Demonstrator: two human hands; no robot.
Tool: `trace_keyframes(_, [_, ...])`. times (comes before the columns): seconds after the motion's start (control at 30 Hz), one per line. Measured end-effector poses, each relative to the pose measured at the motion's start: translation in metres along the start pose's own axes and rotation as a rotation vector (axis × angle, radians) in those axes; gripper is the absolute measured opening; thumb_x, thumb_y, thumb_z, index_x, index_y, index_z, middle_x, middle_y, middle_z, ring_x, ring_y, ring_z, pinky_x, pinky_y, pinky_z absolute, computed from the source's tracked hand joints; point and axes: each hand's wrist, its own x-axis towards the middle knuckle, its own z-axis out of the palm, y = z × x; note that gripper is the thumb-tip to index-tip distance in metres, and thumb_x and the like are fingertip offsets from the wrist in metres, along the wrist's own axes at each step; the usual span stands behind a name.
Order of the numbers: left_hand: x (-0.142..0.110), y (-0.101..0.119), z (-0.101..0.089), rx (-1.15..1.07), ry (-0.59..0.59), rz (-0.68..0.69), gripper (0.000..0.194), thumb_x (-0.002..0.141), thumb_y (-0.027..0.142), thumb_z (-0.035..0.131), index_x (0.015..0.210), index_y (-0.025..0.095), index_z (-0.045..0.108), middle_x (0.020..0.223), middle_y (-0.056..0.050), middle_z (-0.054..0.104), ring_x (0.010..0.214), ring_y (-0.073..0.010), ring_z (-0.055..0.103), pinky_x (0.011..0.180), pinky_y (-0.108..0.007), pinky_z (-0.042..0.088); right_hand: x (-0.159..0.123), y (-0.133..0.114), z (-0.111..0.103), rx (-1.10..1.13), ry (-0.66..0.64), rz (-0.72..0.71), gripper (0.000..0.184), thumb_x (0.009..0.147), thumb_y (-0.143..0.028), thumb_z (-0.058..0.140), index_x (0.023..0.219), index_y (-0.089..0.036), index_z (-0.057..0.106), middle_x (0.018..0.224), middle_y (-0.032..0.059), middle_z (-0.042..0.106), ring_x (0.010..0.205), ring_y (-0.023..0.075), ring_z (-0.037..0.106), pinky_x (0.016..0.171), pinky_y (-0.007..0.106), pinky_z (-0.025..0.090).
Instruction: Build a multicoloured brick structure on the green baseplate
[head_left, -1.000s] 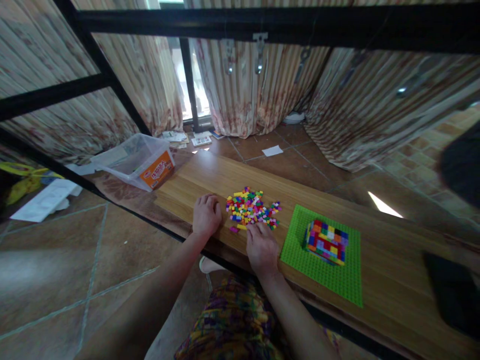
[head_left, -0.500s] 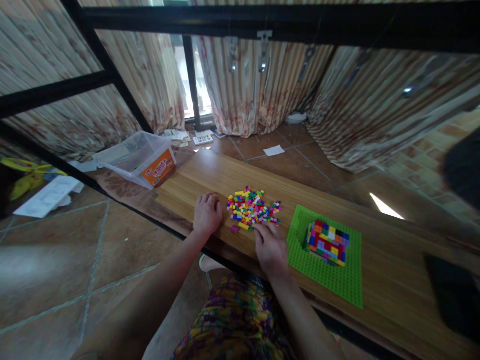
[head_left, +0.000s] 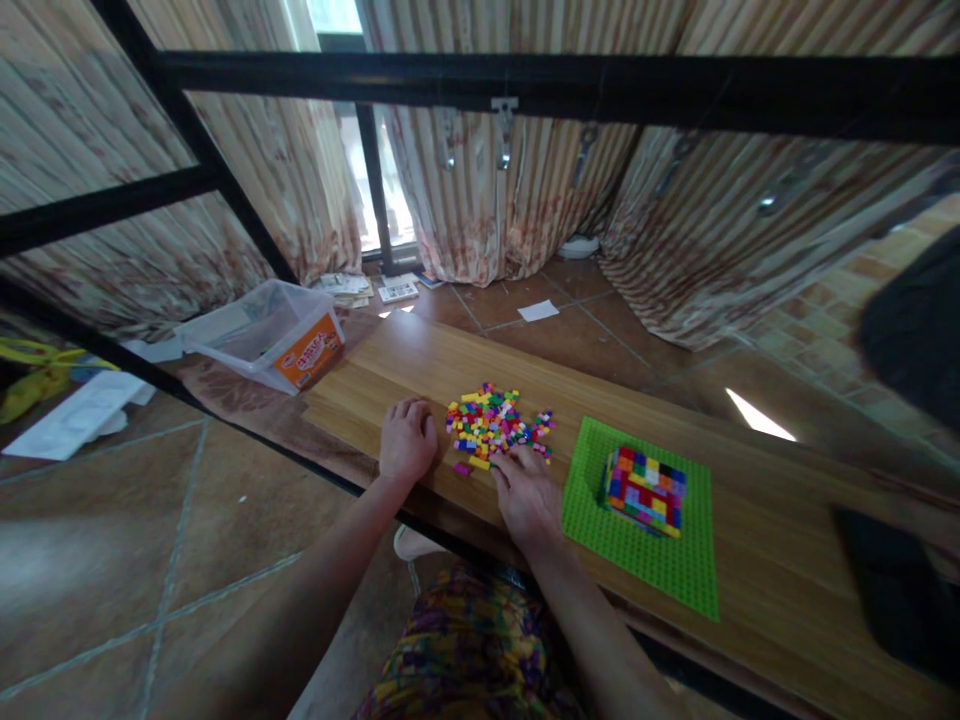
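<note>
A loose heap of small colourful building bricks (head_left: 491, 420) lies on the wooden tabletop (head_left: 420, 350). My left hand (head_left: 407, 442) rests on the wood just left of the heap, fingers loosely bent and a little apart, with nothing seen in it. At the heap's near edge is my right hand (head_left: 529, 495), its thumb and fingers drawn together among the bricks; whatever is between the fingertips is too small to make out. To its right, a green baseplate (head_left: 637, 570) bears a boxlike build of multicoloured bricks (head_left: 645, 490), with red showing in its middle.
A clear plastic bin (head_left: 262, 335) with an orange label stands beyond the table's left end. A dark flat object (head_left: 892, 580) lies at the right. Black metal bars (head_left: 480, 80) cross above the table. Papers (head_left: 538, 311) lie on the tiled floor before the curtains.
The whole view has shifted slightly, moving the scene a little left and down. Both hands keep about the same places by the heap, the right fingers having moved slightly among the bricks.
</note>
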Motion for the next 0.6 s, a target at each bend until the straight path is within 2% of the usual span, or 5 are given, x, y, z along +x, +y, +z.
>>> trace_keyframes(0.17, [0.001,-0.001,0.000,-0.004,0.001,0.004,0.021,0.086,0.024,0.048,0.099,0.017,0.063,0.108,-0.011,0.064,0.105,-0.0266,0.056,0.096,-0.041,0.044,0.005,-0.004,0.000,-0.047,-0.059,0.027,0.016,0.091,-0.022,0.054,0.094,-0.026,0.069,0.101,0.0042,0.061,0.093,0.0171,0.056,0.074,0.026,0.043])
trace_keyframes(0.3, [0.001,-0.002,-0.001,0.006,0.002,0.001,0.022,0.086,0.025,0.048,0.100,0.016,0.063,0.107,-0.012,0.064,0.103,-0.0270,0.056,0.094,-0.041,0.044,0.007,-0.005,0.005,-0.076,-0.076,-0.004,0.014,0.092,-0.019,0.051,0.091,-0.022,0.065,0.098,0.0046,0.061,0.094,0.0178,0.056,0.078,0.027,0.044])
trace_keyframes(0.6, [0.003,-0.004,-0.002,0.029,0.005,0.026,0.024,0.086,0.026,0.046,0.099,0.016,0.063,0.106,-0.012,0.065,0.101,-0.0282,0.057,0.091,-0.042,0.045,0.003,-0.007,0.013,-0.069,0.033,-0.006,0.005,0.088,-0.018,0.058,0.084,-0.021,0.059,0.093,0.0047,0.060,0.091,0.0191,0.054,0.079,0.030,0.046])
